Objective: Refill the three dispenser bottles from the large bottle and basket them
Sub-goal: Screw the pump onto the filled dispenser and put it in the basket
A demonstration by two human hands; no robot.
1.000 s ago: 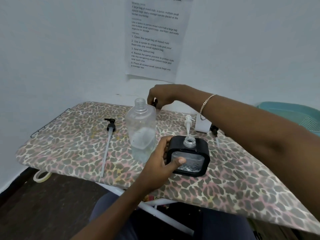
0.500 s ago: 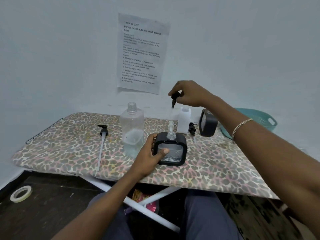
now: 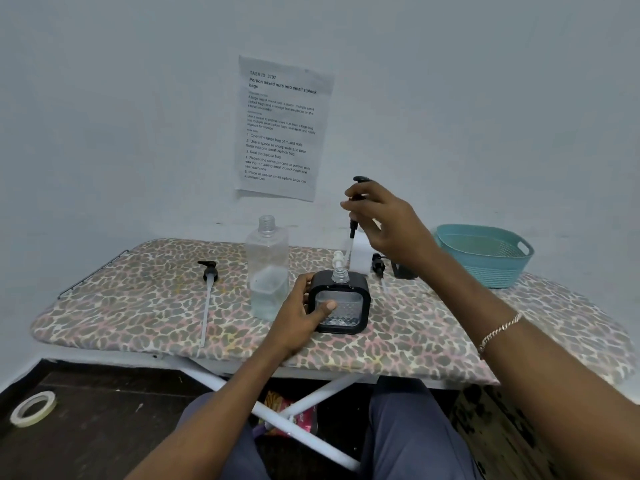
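At far left, on the dark floor, lies a roll of tape (image 3: 33, 409). The leopard-print board (image 3: 145, 306) spans the view, its left end bounded by a thin metal rail; the stretch of cover between that rail and the first pump is bare. A black pump head with a long dip tube (image 3: 207, 292) lies flat there, tube pointing toward the near edge. To its right stands the large clear bottle (image 3: 267, 271), uncapped, holding clear liquid in roughly its lower third. Just beside it, near the front edge, sits the black square dispenser bottle (image 3: 341, 303), neck open, a shallow layer of liquid behind its clear window. The left hand (image 3: 301, 313) grips this bottle's left side, thumb across the window. Above and behind, the right hand (image 3: 384, 223) pinches a black pump (image 3: 355, 216) in its fingertips, the tube hanging down above the board. Behind stand a white dispenser bottle (image 3: 360, 258), a white pump (image 3: 338, 258), another black pump (image 3: 378, 266), and a dark bottle (image 3: 401, 271) mostly hidden by the right arm. At far right the teal basket (image 3: 485, 254) rests at the board's back edge; its contents cannot be seen. The cover in front of it is open.
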